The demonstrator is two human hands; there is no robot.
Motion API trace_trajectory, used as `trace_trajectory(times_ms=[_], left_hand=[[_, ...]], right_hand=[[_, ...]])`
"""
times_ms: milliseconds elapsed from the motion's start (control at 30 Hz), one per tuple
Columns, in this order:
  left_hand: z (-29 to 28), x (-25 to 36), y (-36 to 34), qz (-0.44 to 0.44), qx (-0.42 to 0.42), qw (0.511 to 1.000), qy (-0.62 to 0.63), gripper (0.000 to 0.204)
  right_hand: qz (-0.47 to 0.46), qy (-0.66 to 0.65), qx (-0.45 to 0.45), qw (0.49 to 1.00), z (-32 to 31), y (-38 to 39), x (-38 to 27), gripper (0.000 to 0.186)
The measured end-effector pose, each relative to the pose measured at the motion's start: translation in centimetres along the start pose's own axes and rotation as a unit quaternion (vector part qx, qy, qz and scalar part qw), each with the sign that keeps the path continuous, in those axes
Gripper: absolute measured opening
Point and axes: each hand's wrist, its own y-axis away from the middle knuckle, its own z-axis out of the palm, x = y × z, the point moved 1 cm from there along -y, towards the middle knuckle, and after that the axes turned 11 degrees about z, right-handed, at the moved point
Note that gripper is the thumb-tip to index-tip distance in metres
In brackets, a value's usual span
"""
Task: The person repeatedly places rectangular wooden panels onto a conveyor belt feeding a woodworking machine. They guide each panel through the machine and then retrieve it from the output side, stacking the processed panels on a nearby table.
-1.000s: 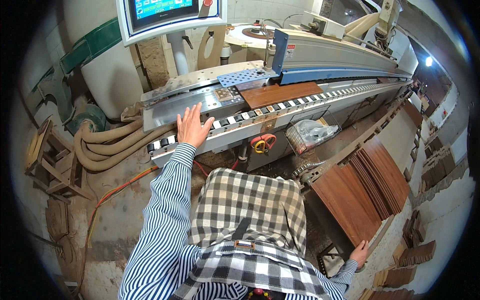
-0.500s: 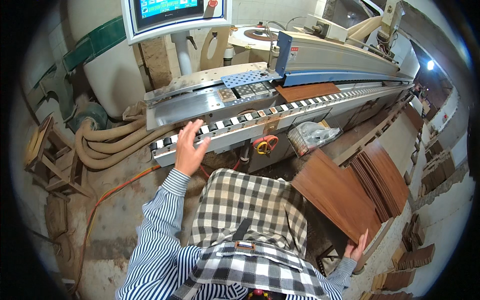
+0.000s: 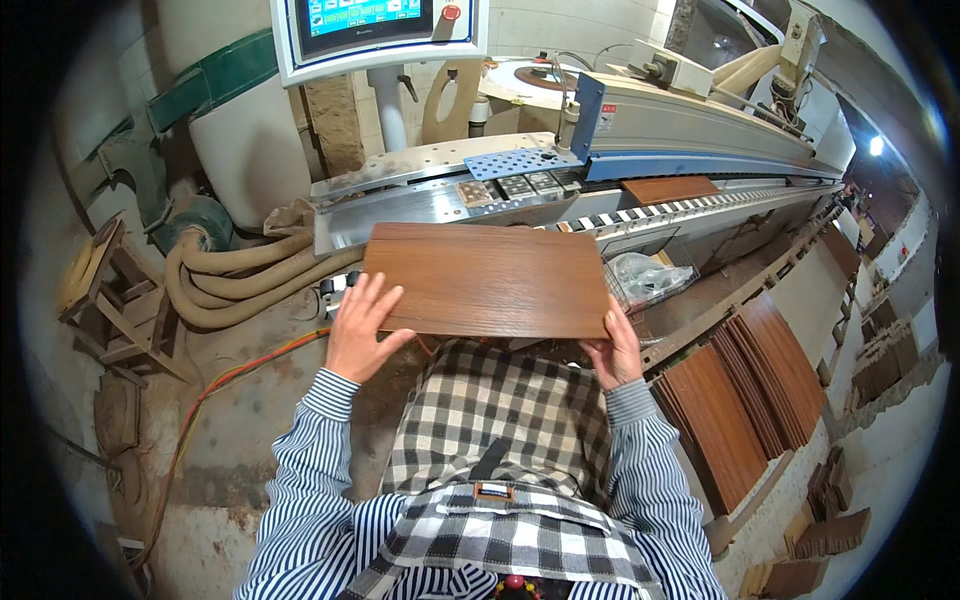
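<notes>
A brown wood-grain board (image 3: pixel 490 280) is held level in front of me, over the near end of the machine's roller rail (image 3: pixel 690 210). My right hand (image 3: pixel 614 350) grips its near right corner, thumb underneath or at the edge. At the board's left end is my left hand (image 3: pixel 362 330), fingers spread and lying against the edge, thumb stretched out to the right. Another brown board (image 3: pixel 668 189) lies on the machine beside its blue guard (image 3: pixel 700 165). Much of the rail is hidden behind the board I hold.
Stacks of brown boards (image 3: pixel 715 425) lean at my right. A wire basket with clear plastic (image 3: pixel 650 275) hangs below the rail. Thick ribbed hoses (image 3: pixel 215 280) and a wooden stool (image 3: pixel 120 310) are at left. A control screen (image 3: pixel 365 22) stands above the machine.
My right hand has brought the board from the stack at right to the front of the machine. My left hand now meets its left end. The board on the machine has moved farther right.
</notes>
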Motion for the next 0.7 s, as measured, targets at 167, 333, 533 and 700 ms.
trace_trajectory(times_ms=[167,333,533,700], left_hand=[[0.2,-3.6,0.1,-0.059,0.041,0.996,-0.045,0.059],[0.8,-6.2,-1.9,-0.147,0.025,0.987,-0.054,0.061],[0.8,-7.4,-5.5,-0.246,-0.018,0.966,-0.075,0.068],[1.5,-8.1,-5.8,-0.257,0.002,0.965,-0.057,0.075]], right_hand=[[0.028,-0.075,0.009,0.997,1.9,-1.9,0.6,0.054],[-0.054,0.167,0.184,0.967,-6.7,4.0,-1.1,0.041],[-0.180,0.524,0.584,0.594,-21.0,20.2,-5.2,0.029],[-0.002,0.552,0.792,0.260,-29.2,30.3,-4.3,0.053]])
